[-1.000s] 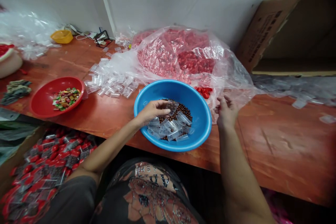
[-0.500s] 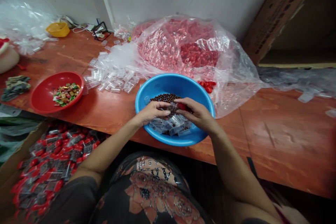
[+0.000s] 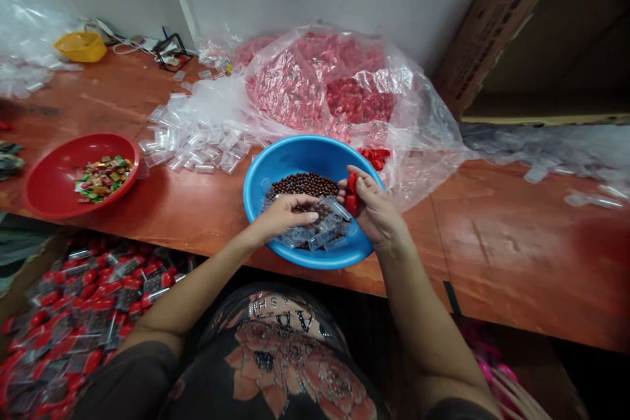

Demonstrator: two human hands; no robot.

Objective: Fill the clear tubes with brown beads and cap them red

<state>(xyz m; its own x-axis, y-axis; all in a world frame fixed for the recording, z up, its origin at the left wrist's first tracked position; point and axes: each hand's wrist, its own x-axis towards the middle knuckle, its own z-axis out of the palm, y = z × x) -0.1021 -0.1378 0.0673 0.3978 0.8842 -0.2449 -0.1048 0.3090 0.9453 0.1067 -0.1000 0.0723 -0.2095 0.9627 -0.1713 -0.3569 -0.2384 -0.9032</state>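
Note:
A blue basin stands at the table's front edge, holding brown beads at the back and clear plastic tubes in front. Over the basin's left half is my left hand, palm down and fingers closed together above the tubes; what it grips, if anything, is hidden. My right hand, at the basin's right rim, is closed on red caps between thumb and fingers. Beyond the rim, loose red caps lie by the mouth of a clear bag of red caps.
Wrapped sweets lie in a red bowl at left. Clear tubes are heaped behind it. Below the table edge is a pile of red-capped tubes. A cardboard box stands back right, a yellow bowl back left.
My hands have moved apart; the right shifted to the basin's right side, showing red caps in its fingers. The left moved slightly over the tubes. The whole view shifted a little.

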